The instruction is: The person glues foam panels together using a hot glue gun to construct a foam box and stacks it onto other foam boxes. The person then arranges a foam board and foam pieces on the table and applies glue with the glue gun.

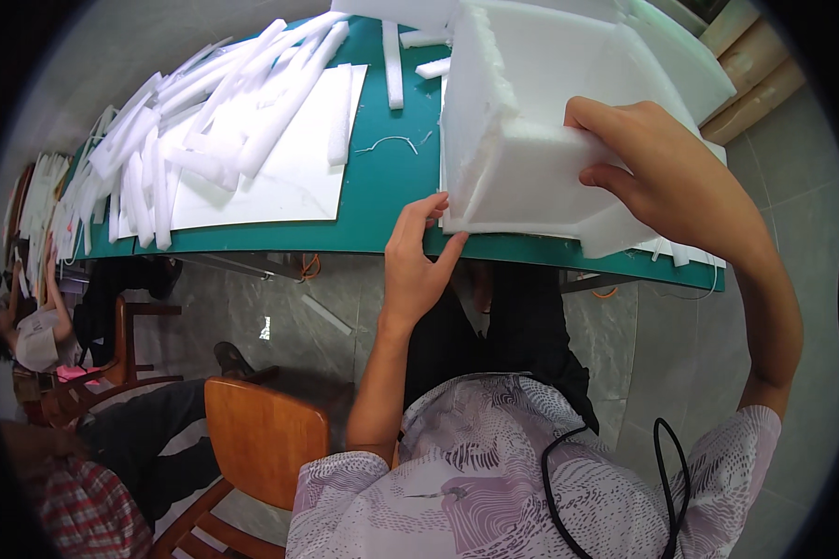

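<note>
One white foam box [555, 177] sits at the near edge of a green table [382, 191]. The right hand [657, 158] has thumb and fingers clamped on its near wall; the left hand [418, 265], thumb and fingers apart, is at its near left corner. Foam strips [289, 116] lie heaped leftward, partly on a white sheet [280, 202].

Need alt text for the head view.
A person's right hand grips a white foam box on a green table; the left hand is at the box's near left corner. White foam strips lie piled to the left.
</note>
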### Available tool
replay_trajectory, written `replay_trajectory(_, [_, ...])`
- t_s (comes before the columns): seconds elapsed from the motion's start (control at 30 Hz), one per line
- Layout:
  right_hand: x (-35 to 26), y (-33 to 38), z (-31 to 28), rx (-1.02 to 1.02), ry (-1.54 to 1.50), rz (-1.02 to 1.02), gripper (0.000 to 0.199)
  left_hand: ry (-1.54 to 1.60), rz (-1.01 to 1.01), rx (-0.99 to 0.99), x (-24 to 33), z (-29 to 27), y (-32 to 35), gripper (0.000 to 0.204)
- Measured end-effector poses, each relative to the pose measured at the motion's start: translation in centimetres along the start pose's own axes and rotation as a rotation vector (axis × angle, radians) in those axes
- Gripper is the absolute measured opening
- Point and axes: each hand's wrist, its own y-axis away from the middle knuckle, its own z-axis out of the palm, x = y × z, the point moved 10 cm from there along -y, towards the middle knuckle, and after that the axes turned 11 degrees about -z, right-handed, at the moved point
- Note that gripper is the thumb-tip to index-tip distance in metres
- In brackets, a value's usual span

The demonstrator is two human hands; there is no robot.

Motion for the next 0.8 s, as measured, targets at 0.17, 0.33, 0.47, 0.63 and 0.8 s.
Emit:
replay_trajectory(0.17, [0.8,0.5,0.3,-0.065,0.003,0.041,0.031,-0.003,0.023,0.020,0.7,-0.2,-0.6,0.047])
replay_trajectory(0.33, [0.7,0.5,0.5,-0.038,-0.023,0.022,0.032,0.050,0.014,0.034,0.8,-0.4,-1.2,0.042])
replay_trajectory(0.47, [0.2,0.4,-0.3,0.044,-0.042,-0.035,0.019,0.132,0.053,0.095,2.5,-0.9,-2.0,0.041])
replay_trajectory(0.63, [0.7,0.7,0.2,-0.030,-0.060,0.022,0.029,0.104,0.110,0.088,3.9,-0.6,-2.5,0.039])
replay_trajectory(0.8, [0.5,0.6,0.4,-0.019,-0.065,-0.010,0.027,0.111,0.136,0.118,3.8,-0.7,-2.2,0.032])
